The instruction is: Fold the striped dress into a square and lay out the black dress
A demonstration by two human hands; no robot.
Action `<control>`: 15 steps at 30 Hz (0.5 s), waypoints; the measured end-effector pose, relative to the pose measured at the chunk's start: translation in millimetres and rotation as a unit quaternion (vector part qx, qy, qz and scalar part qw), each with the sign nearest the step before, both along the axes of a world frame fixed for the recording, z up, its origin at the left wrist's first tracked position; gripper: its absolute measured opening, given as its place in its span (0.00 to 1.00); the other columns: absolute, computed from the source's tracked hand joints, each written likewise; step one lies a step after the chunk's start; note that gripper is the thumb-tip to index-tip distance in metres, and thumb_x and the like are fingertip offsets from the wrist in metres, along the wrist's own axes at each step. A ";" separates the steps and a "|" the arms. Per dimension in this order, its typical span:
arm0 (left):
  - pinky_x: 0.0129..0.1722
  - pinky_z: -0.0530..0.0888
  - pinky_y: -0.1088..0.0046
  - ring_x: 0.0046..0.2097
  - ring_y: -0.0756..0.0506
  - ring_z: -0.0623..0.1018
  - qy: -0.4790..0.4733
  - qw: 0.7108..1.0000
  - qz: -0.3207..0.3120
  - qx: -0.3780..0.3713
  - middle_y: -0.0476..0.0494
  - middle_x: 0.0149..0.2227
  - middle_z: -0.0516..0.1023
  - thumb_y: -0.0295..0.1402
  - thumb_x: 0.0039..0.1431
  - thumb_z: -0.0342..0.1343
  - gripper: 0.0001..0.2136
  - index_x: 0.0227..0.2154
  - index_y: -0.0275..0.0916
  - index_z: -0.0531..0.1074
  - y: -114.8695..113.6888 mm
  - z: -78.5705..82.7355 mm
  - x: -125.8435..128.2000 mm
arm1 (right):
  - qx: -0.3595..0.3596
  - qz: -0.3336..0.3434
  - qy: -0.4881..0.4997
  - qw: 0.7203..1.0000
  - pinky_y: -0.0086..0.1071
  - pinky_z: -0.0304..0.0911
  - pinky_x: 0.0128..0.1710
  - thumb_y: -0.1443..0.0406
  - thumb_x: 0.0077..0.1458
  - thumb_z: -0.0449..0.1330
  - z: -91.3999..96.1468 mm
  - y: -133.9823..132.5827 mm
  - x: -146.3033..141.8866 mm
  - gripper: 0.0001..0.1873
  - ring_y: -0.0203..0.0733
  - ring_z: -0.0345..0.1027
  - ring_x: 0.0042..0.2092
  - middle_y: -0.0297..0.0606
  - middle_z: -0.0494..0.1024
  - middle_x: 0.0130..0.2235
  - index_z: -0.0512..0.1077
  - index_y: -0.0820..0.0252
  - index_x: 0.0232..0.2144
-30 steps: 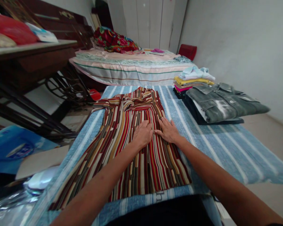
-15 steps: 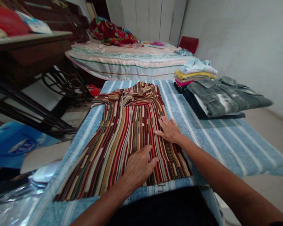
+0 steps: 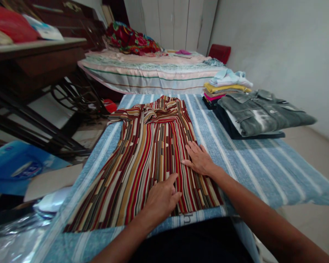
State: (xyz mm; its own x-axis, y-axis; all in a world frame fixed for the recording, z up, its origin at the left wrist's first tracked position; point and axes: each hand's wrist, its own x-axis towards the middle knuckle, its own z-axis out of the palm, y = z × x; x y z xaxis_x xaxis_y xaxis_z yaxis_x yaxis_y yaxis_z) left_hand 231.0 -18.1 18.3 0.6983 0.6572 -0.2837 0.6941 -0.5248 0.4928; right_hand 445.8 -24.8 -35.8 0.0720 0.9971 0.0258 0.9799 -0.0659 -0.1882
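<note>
A striped garment (image 3: 142,153) in red, brown, cream and black, looking like a long shirt or dress, lies spread out in front of me. One sleeve sticks out at its upper left, and cloth is bunched across its upper part. My right hand (image 3: 199,159) rests flat on its right side, fingers stretched and a little apart. Over the lower middle is my left hand (image 3: 162,197), its index finger and thumb extended; the other fingers are partly hidden. Neither hand grips the cloth. Beneath the garment is a blue and white striped cover (image 3: 252,168).
At the right, a folded grey-green denim jacket (image 3: 265,113) tops a pile, with a stack of folded clothes (image 3: 226,87) behind it. A sewing machine table (image 3: 38,54) stands left, above a blue package (image 3: 24,168). A bed (image 3: 153,75) is at the back.
My right hand has slid slightly down the garment, toward me. My left hand has shifted down a little too. The garment keeps nearly the same shape.
</note>
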 end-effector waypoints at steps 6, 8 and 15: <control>0.43 0.69 0.64 0.44 0.41 0.75 0.081 0.995 -0.032 0.057 0.42 0.41 0.77 0.35 0.55 0.50 0.21 0.52 0.40 0.64 -7.2 8.9 -3.3 | 0.029 -0.008 0.011 0.999 0.49 0.36 0.62 0.43 0.58 0.38 5.7 -0.6 -9.1 0.42 0.53 0.34 0.66 0.53 0.44 0.65 0.51 0.71 0.62; 0.45 0.69 0.62 0.45 0.39 0.75 0.091 0.993 -0.045 0.065 0.41 0.42 0.77 0.35 0.55 0.50 0.18 0.50 0.40 0.66 -7.0 9.7 -5.3 | 0.039 0.009 0.017 0.999 0.49 0.35 0.62 0.42 0.58 0.39 6.6 -2.7 -13.6 0.43 0.53 0.34 0.66 0.53 0.45 0.65 0.52 0.69 0.62; 0.46 0.67 0.59 0.45 0.38 0.74 0.114 0.987 -0.107 0.026 0.40 0.42 0.76 0.36 0.54 0.50 0.15 0.45 0.40 0.68 3.6 11.0 -12.2 | 0.014 0.028 0.065 0.997 0.52 0.37 0.61 0.41 0.56 0.40 16.2 -3.1 -24.0 0.43 0.57 0.34 0.65 0.54 0.45 0.65 0.53 0.67 0.62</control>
State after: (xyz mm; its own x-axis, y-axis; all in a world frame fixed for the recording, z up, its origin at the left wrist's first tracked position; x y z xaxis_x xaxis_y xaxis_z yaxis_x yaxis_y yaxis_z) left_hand 218.8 -14.5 29.4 0.7442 0.5197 -0.4196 0.6549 -0.6913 0.3053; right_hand 421.8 -27.9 -19.7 0.0211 0.9987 0.0468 0.9489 -0.0052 -0.3156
